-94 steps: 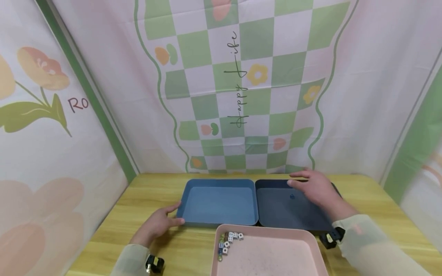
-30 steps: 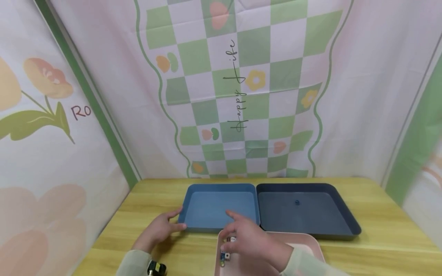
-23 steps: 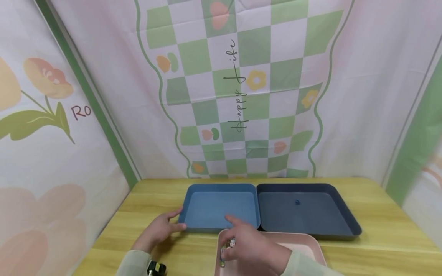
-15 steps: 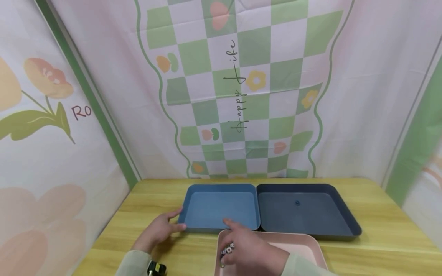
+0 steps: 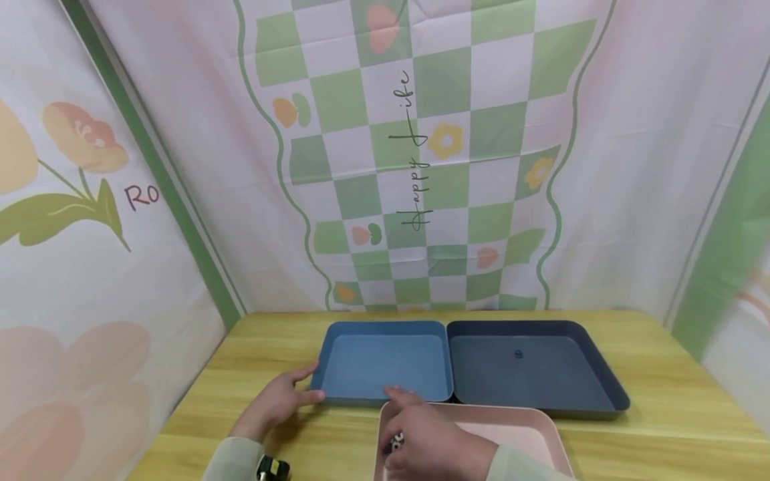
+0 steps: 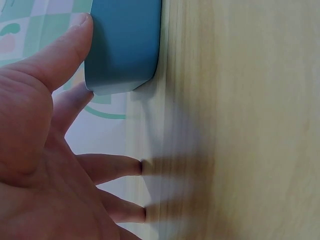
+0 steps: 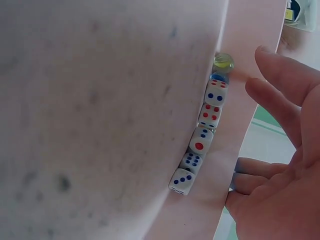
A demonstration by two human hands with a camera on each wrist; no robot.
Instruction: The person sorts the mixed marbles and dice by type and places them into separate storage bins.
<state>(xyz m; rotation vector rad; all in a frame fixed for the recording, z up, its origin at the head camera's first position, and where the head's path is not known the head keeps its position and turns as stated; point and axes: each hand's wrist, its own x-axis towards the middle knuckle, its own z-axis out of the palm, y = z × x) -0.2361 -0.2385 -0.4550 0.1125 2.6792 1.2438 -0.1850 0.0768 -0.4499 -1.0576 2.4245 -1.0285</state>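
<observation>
My left hand (image 5: 278,401) is at the left end of the blue tray (image 5: 385,361), thumb and index finger spread and fairly straight against its edge. In the left wrist view, the thumb tip lies at the tray's rim while the other fingers stretch toward the tabletop. Over the left side of the pink tray (image 5: 523,417) is my right hand (image 5: 436,444), partly hiding the small pieces there. The right wrist view has several white dice (image 7: 210,116) in a row along the tray wall, with a yellow-green marble (image 7: 223,63) and a blue marble (image 7: 219,77) at one end. Thumb and index finger are bent loosely beside the marbles, holding nothing.
A dark grey-blue tray (image 5: 565,381) adjoins the blue tray's right side, with a small dark blue round piece (image 5: 519,354) inside. Both stand on a wooden table (image 5: 204,407), behind the pink tray. A patterned curtain (image 5: 445,200) hangs beyond the far edge.
My right hand has gone from above the dark tray to the pink tray, then drifted slightly left and nearer over the dice. The left hand keeps its place at the blue tray.
</observation>
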